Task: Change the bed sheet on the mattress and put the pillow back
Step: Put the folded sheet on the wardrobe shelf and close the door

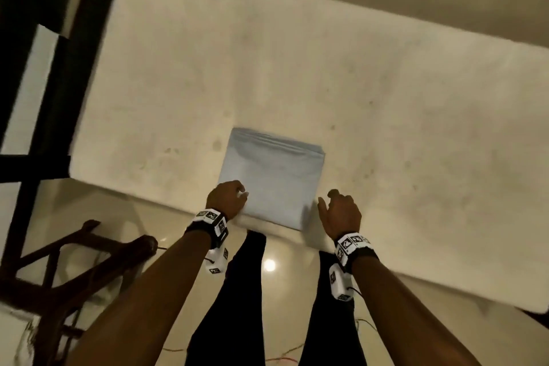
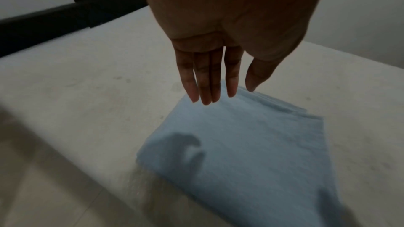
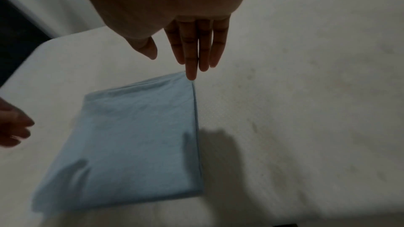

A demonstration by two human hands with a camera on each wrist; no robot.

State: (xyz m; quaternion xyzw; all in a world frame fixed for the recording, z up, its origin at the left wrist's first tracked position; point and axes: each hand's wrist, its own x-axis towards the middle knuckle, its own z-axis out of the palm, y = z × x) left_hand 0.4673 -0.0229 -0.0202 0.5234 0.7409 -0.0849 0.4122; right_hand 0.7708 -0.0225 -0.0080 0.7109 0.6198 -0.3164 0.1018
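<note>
Currently, we see the folded light-blue bed sheet [image 1: 271, 178] lying flat on the bare mattress [image 1: 356, 83], at its near edge. Our left hand [image 1: 226, 199] hovers at the sheet's near-left corner, our right hand [image 1: 341, 212] just beside its right edge; both have straight, relaxed fingers holding nothing.

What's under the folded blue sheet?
The folded blue sheet lies on the bare mattress, at its near edge. The mattress patch beneath it is covered; nothing else shows there.
</note>
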